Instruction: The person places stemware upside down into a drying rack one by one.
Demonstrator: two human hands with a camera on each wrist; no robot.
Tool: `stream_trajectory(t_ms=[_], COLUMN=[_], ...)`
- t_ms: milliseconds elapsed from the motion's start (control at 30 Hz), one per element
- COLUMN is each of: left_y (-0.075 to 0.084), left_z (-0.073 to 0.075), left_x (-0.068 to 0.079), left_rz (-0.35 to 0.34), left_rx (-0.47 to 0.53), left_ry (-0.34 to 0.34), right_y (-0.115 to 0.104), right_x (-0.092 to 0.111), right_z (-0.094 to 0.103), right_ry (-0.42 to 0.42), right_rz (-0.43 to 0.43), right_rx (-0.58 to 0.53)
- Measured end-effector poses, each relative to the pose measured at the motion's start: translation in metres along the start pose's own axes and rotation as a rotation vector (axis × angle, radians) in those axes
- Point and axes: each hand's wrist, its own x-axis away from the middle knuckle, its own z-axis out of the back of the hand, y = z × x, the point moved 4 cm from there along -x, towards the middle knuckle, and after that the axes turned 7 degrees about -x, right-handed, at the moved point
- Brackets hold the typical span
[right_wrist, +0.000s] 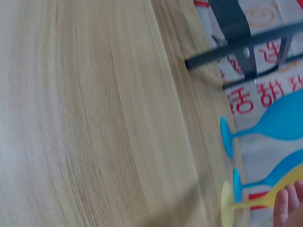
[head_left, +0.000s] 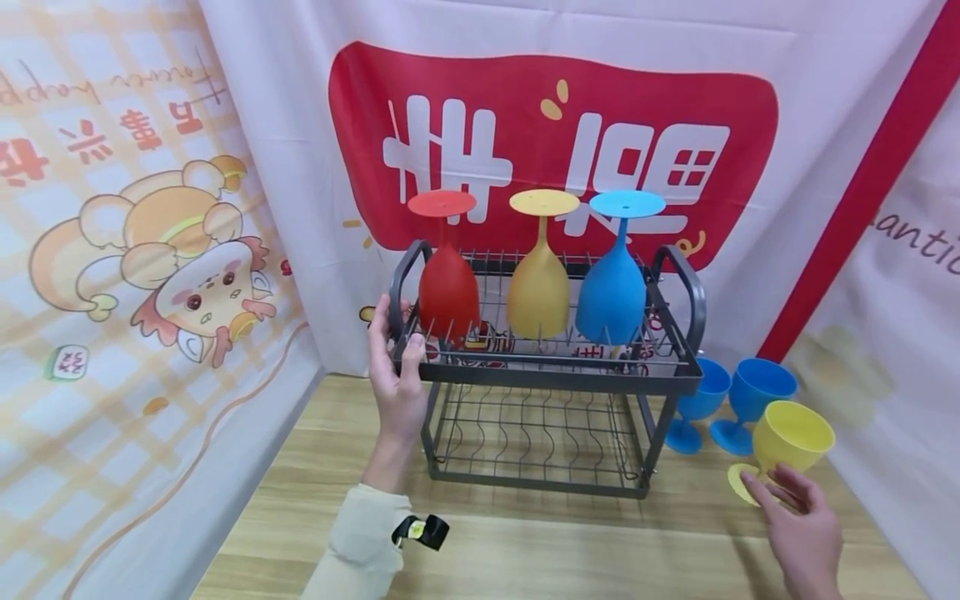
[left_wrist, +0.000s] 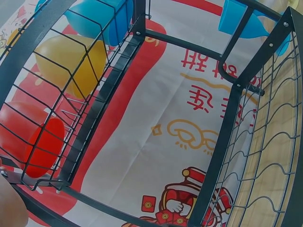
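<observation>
A dark grey two-tier dish rack [head_left: 551,375] stands on the wooden table [head_left: 525,550]. Its top tier carries a red goblet [head_left: 447,292], a yellow goblet [head_left: 537,287] and a blue goblet [head_left: 612,296], all upside down. My left hand [head_left: 397,354] grips the rack's front left corner, thumb on the front rail. From below, the left wrist view shows the red goblet [left_wrist: 33,142], the yellow one [left_wrist: 71,61] and the rack frame [left_wrist: 227,118]. Right of the rack, my right hand [head_left: 783,492] touches the stem and foot of an upright yellow goblet [head_left: 795,433], fingers fairly straight.
Two upright blue goblets [head_left: 761,387] [head_left: 701,392] stand between the rack and the yellow goblet. The rack's lower tier [head_left: 536,433] holds nothing. Printed cloth banners [head_left: 150,250] wall in the table on the left, back and right.
</observation>
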Motion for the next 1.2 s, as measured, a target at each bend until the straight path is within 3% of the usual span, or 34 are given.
stream_trajectory(t_ms=[167, 300, 567, 900, 1200], left_y=[0.000, -0.001, -0.001, -0.001, -0.001], left_z=[-0.001, -0.001, 0.001, -0.001, -0.001], left_x=[0.000, 0.000, 0.000, 0.001, 0.001], left_rz=[-0.003, 0.003, 0.000, 0.002, 0.001], left_rx=[-0.001, -0.002, 0.007, 0.004, 0.009], left_ry=[0.003, 0.002, 0.010, 0.013, 0.013], right_y=[0.006, 0.002, -0.007, -0.001, 0.003], right_x=[-0.015, -0.024, -0.042, -0.059, -0.060], right_z=[0.012, 0.014, 0.003, -0.002, -0.001], right_ry=[0.076, 0.109, 0.070, 0.022, 0.041], right_rz=[-0.060, -0.057, -0.068, -0.058, -0.043], right_rx=[-0.044, -0.029, 0.011, -0.087, -0.130])
